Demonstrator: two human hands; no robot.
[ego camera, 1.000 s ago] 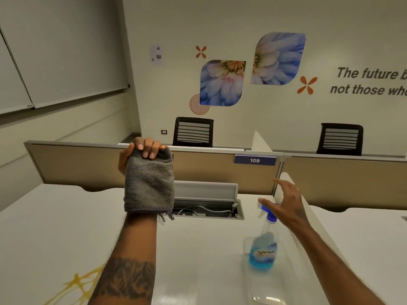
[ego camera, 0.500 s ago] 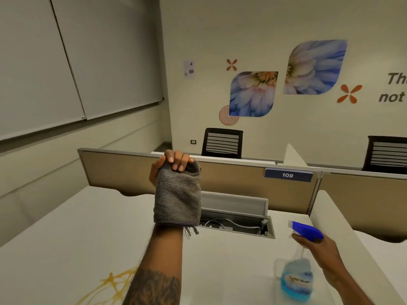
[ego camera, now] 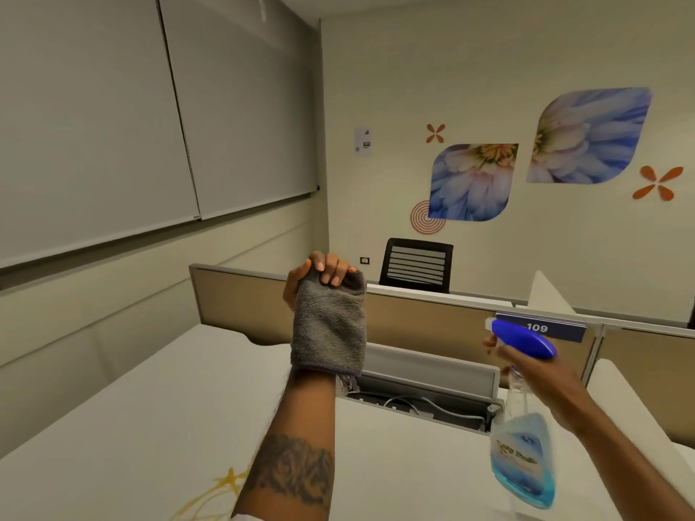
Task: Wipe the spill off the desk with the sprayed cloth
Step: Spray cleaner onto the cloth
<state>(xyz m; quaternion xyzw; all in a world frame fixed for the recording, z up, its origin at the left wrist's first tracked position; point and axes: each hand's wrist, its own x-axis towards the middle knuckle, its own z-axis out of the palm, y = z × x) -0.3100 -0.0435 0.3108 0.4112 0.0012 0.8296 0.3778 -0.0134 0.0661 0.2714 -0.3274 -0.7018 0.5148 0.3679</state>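
— Above the desk [ego camera: 158,426], what is the left hand [ego camera: 319,274] doing?

— It is raised upright, fingers curled tight over the top edge of the cloth [ego camera: 329,329]. The cloth hangs down the palm side to the wrist, so the hand is clamped on it.

— And the right hand [ego camera: 541,374]?

— It is at about 3 o'clock from the cloth, wrapped around the neck of the bottle [ego camera: 524,445], just under the blue spray head [ego camera: 524,338]. The bottle hangs off the desk, nozzle turned toward the cloth at 9 o'clock. How the finger sits on the trigger cannot be told.

— Where does the spill [ego camera: 214,494] lie?

— At about 7 o'clock from the left hand, low at the picture's bottom edge, just left of the tattooed forearm [ego camera: 293,471]. Both hands are well apart from it and neither touches the desk.

— How does the spill look?

— Thin yellow streaks that splay out in lines on the white top, partly cut off by the edge of the view.

— And the cloth?

— Grey, fluffy, folded into a neat rectangle, with a darker hem and a small tag at the bottom. Whether it is wet cannot be told. The bottle is clear, with blue liquid filling its lower part.
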